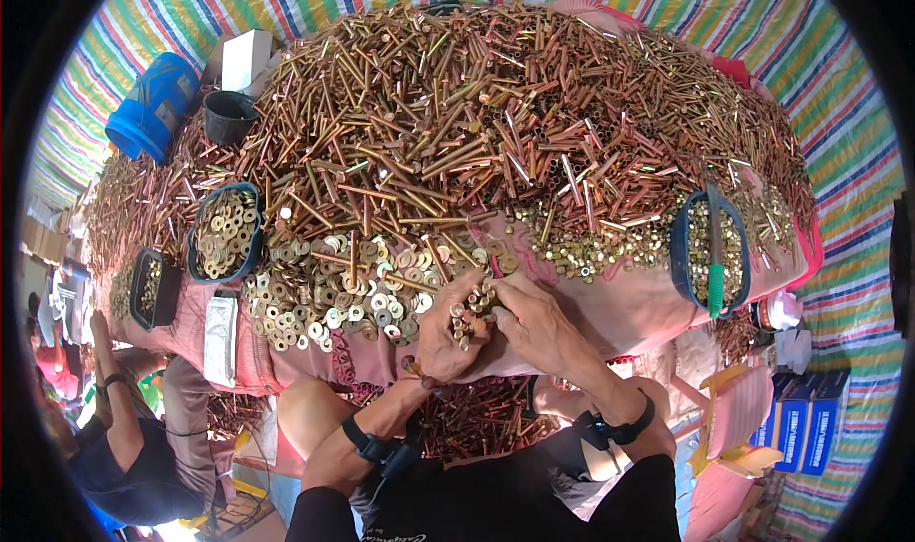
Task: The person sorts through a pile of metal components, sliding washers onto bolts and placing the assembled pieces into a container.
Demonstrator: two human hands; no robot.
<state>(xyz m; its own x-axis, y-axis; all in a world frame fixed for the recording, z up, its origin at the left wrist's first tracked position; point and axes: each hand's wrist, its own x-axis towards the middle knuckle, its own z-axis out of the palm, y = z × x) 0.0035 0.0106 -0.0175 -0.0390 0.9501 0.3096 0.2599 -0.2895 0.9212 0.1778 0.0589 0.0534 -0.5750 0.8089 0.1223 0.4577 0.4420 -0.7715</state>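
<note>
My left hand is closed around a bundle of brass-coloured bolts, their ends pointing up toward me. Against that bundle, my right hand has its fingers bent and pinched at the bolts' edge; whatever small piece lies between its fingertips is hidden. Flat round washers are spread on the pink cloth left of my hands. To the right lie many small brass-coloured nuts. Behind both hands rises a large heap of long bolts and metal tubes.
A blue tub of washers and a dark tub of nuts stand left. At right, another tub holds nuts, with a green-handled tool across it. A blue bucket lies far left. Another person's arm shows left.
</note>
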